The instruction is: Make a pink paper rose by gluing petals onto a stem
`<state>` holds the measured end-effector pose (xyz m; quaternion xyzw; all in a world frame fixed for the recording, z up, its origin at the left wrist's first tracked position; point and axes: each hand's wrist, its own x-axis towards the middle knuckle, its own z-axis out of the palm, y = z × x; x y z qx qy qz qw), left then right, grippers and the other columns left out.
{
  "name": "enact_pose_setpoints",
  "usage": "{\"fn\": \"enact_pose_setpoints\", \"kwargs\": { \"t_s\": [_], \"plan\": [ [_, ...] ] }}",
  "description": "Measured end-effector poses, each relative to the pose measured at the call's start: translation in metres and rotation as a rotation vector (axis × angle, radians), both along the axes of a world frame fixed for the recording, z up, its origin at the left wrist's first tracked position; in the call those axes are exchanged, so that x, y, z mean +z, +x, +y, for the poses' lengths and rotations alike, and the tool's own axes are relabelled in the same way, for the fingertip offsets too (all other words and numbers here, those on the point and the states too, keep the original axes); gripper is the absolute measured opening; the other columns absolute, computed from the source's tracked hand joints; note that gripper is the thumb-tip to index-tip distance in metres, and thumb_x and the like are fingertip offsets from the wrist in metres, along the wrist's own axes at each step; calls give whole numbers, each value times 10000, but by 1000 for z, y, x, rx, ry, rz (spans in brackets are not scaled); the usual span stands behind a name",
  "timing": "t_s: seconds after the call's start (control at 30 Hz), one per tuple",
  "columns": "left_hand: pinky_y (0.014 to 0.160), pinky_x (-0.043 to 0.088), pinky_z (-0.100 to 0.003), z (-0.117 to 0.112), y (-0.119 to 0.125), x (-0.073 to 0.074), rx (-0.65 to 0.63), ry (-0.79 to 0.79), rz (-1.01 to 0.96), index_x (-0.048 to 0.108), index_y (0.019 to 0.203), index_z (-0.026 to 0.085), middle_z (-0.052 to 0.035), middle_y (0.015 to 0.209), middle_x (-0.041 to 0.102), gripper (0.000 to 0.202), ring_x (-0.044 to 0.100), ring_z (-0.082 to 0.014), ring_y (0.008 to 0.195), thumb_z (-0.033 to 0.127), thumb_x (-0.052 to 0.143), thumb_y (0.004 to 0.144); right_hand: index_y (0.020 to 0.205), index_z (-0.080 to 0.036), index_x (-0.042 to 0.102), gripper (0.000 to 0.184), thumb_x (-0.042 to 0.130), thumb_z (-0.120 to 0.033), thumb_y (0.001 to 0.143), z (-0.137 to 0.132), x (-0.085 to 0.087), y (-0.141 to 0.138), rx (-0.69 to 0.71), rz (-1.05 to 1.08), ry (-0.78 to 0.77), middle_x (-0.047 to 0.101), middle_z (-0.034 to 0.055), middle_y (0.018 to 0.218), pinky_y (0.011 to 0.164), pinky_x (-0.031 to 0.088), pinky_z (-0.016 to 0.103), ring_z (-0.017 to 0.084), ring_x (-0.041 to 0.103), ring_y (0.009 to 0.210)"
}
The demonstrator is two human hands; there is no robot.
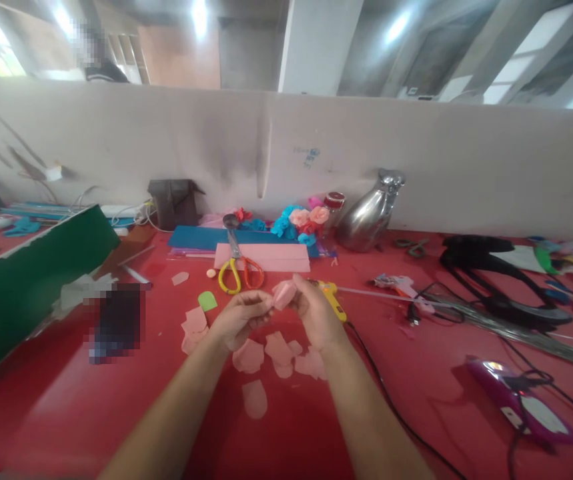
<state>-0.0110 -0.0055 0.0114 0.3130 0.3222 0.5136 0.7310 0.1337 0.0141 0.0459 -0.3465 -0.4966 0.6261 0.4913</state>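
Note:
A curled pink paper petal (284, 294) is held up between both hands over the red table. My left hand (246, 317) pinches its lower left end with closed fingertips. On its other side, my right hand (319, 313) has thumb and fingers closed on the paper. Loose pink petals (249, 355) lie in small groups below the hands, and a single petal (255, 400) sits nearer to me. A green paper piece (207, 301) rests to the left. Just beyond my hands are scissors (235, 247) with yellow and red handles. A yellow glue gun (335, 303) lies partly behind my right hand.
Paper flowers (293, 220) and a steel jug (369, 213) stand by the back wall. Folded pink paper (266, 257) lies before them. A green board (41, 287) rises at left. Black cords and a purple device (521, 400) occupy the right. Another person (99, 57) is beyond the wall.

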Motion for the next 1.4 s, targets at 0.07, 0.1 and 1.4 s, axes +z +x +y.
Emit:
{"fn": "enact_pose_setpoints", "kwargs": {
  "t_s": [0.07,0.1,1.4],
  "plan": [
    [525,374,-181,0,0,0,4,-2,14,639,670,134,0,604,573,169,504,-61,527,226,760,597,611,-205,698,382,510,-493,778,0,1,0,-7,16,0,660,39,632,670,437,294,203,604,737],
    [525,373,-182,0,1,0,5,-5,23,639,668,132,-2,605,573,171,505,-62,528,231,760,598,594,-206,695,378,519,-490,771,0,1,0,-14,9,2,656,39,612,670,438,298,206,606,730],
    [464,307,-195,0,4,0,49,62,102,625,619,135,9,523,549,64,441,-56,454,193,633,642,635,-190,630,160,617,-305,745,-5,10,4,-43,-202,143,642,-13,570,658,459,286,134,591,568]
  ]
}}
